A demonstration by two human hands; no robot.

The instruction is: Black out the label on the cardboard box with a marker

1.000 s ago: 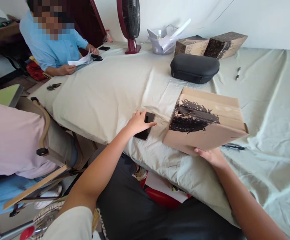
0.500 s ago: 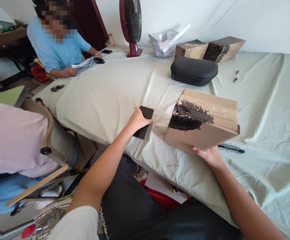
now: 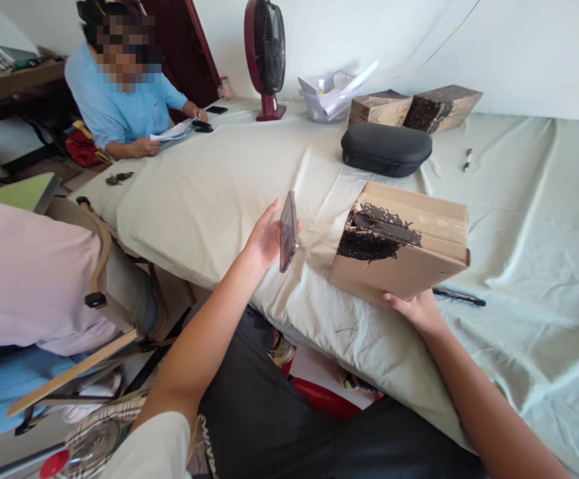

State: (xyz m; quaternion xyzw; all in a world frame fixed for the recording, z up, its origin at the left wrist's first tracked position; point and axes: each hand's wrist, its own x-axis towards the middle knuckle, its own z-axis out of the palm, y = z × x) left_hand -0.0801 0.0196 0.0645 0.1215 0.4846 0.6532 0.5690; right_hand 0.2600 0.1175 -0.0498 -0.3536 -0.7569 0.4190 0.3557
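Observation:
My left hand [image 3: 265,241] holds a smartphone [image 3: 290,233] turned on its edge, thumb up on the near side and fingers mostly hidden behind it. Right of the phone, a brown cardboard box [image 3: 409,269] with black scribble on one end is tilted over the cloth. My right hand [image 3: 417,310] grips the box's lower near edge; the thumb shows on the face, and the other fingers are hidden beneath. A slim black pen-like stick [image 3: 461,297] lies on the cloth by my right wrist.
Behind the box sit a black hard case [image 3: 387,150], two more cardboard boxes [image 3: 441,106], a plastic basket [image 3: 322,106] and a fan [image 3: 265,50]. A marker [image 3: 467,159] lies to the right. A person in a blue shirt [image 3: 119,93] holds papers; another in pink [image 3: 30,273] sits at left.
My left hand has picked the phone up off the cloth and turned it from flat to on edge. The right hand and the box have hardly moved; the view has shifted slightly.

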